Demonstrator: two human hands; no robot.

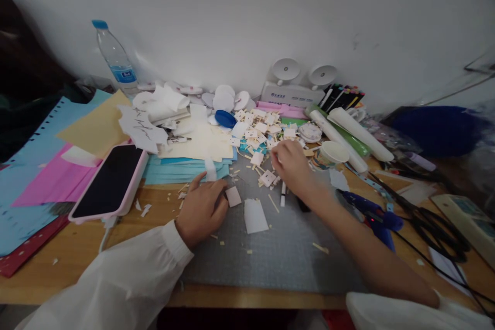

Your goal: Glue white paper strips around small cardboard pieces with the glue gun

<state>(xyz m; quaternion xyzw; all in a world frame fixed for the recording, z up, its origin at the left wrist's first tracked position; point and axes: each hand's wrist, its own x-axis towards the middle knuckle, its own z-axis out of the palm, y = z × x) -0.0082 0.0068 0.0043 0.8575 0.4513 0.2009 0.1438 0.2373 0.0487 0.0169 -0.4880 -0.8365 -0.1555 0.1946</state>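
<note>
My left hand (203, 210) rests on the front part of the table with its fingers loosely bent and apart. Beside its fingertips lies a small pale square piece (233, 196). My right hand (291, 167) reaches to the right edge of a heap of small cream squares with little faces and sticks (266, 178); its fingers are curled together, and whatever is in them is hidden. A white folded paper (255, 216) lies between the hands on the grey cutting mat (247, 263). A white-and-black pen (283, 194) lies just below my right hand.
At left a phone in a pink case (112, 180) lies by coloured paper sheets (38, 180). A water bottle (116, 56) stands against the wall. To the right are a paper cup (333, 153), a blue glue gun (371, 211), black scissors (436, 227) and cables.
</note>
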